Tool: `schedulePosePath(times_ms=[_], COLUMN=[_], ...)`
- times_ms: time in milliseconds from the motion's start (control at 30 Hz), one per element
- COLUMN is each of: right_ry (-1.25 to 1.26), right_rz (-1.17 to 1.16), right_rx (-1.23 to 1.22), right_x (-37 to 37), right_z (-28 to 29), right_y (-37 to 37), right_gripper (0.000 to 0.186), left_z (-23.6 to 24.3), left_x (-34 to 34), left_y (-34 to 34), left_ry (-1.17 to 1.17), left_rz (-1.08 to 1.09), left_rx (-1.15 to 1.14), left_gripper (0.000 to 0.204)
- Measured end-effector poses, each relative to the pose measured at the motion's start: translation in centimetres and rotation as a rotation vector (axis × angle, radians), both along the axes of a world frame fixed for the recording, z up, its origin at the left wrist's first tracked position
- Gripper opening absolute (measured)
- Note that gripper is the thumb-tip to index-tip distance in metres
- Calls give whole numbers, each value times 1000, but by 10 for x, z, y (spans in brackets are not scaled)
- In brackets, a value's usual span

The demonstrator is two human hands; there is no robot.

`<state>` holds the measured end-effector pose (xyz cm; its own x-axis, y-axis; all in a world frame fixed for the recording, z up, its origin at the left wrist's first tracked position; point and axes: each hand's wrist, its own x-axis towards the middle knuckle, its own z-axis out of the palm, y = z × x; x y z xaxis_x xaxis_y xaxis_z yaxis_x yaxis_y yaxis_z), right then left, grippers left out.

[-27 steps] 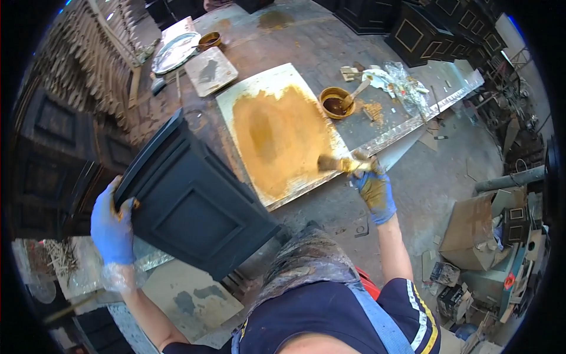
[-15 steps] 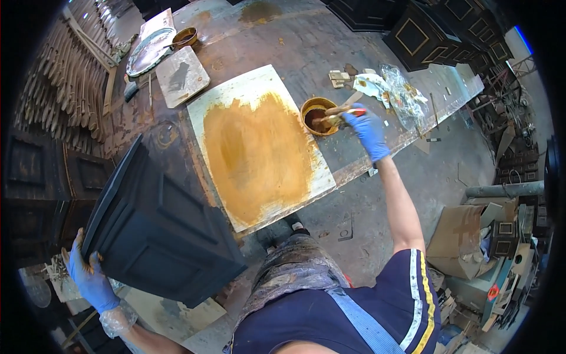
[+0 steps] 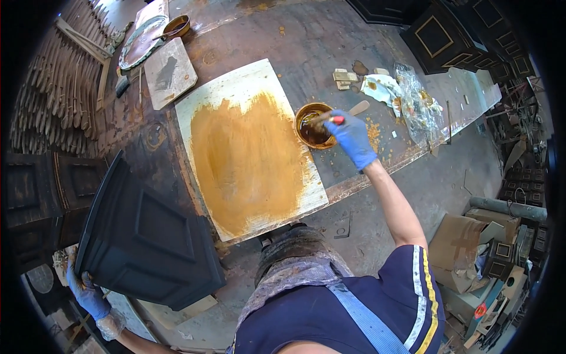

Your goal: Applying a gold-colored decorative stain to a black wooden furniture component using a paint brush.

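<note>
My left hand (image 3: 89,293), in a blue glove, grips the rim of a black panelled wooden cabinet piece (image 3: 168,227). The piece is tilted beside the table's near left edge. On the right, my other gloved hand (image 3: 352,139) is closed around a paintbrush (image 3: 321,120) with a red part by the fingers. Its bristles are over or in a round bowl (image 3: 308,107) of dark brown liquid. A flat wooden stick (image 3: 359,107) juts out beyond my right hand; its other end is hidden. Left of the bowl lies a pale board (image 3: 268,69) smeared with orange-brown stain.
Crumpled clear plastic (image 3: 420,109), a stained cloth (image 3: 381,91) and small wood blocks (image 3: 344,78) lie right of the bowl. Another bowl (image 3: 177,26) and a grey-smeared board (image 3: 170,74) are at the far left. Black cabinets (image 3: 433,38) stand far right, a cardboard box (image 3: 454,242) near right.
My right hand has moved left and slightly down, bringing the brush further over the bowl. My left hand and the black cabinet piece have shifted slightly; the whole view has moved a little too.
</note>
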<state>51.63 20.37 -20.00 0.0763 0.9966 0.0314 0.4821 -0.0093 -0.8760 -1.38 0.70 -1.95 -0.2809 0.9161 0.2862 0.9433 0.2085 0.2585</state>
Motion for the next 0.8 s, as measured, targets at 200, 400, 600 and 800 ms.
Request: schedulePosePath(times_ms=[200,400,600,800], right_ry=[-265,15,-42,63], right_rz=[130,198,330,301], right_rx=[-195,136,-7,-35], right_x=[14,16,31,20], right_z=[10,-11,-5,-3], right_y=[2,17,-8,4], right_gripper=[19,13,20,13], left_z=[-6,-6,0,0], left_x=[-28,-40,-37,-32], left_y=[-9,-29,-52,-47], left_ry=[-23,-222,-159,-264], left_rz=[-13,75,82,41], left_rx=[13,-3,-43,-47], left_gripper=[36,43,48,51])
